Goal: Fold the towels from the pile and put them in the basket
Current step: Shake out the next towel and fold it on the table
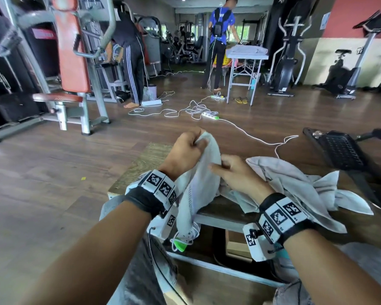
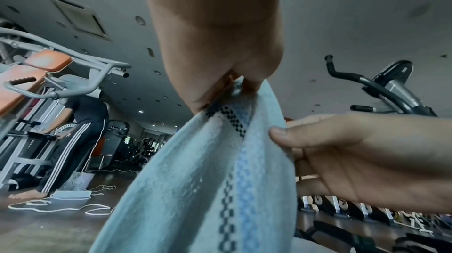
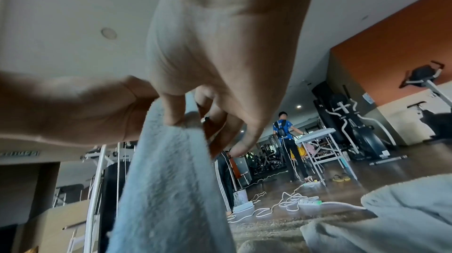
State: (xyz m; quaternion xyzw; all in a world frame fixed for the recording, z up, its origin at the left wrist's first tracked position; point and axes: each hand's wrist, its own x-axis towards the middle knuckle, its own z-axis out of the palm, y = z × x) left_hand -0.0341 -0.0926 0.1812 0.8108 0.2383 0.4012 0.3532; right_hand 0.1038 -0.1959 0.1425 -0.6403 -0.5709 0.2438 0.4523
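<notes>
A white towel [image 1: 198,190] with a dark checkered stripe [image 2: 232,119] hangs lifted above the table's near edge. My left hand [image 1: 198,139] grips its top end in a fist; in the left wrist view the left hand [image 2: 234,87] has the cloth bunched between its fingers. My right hand [image 1: 218,166] pinches the towel's right edge just below, thumb in front and fingers behind; in the right wrist view the right hand [image 3: 193,119] holds the same towel [image 3: 166,179]. The pile of crumpled white towels [image 1: 306,188] lies on the table to the right. A black perforated basket [image 1: 339,150] stands beyond the pile.
The wooden table [image 1: 141,164] ends just left of my left hand. White cables and power strips [image 1: 209,114] lie on the floor ahead. A gym machine with an orange seat [image 1: 70,62] stands at the far left. Two persons [image 1: 220,40] stand in the background by another table.
</notes>
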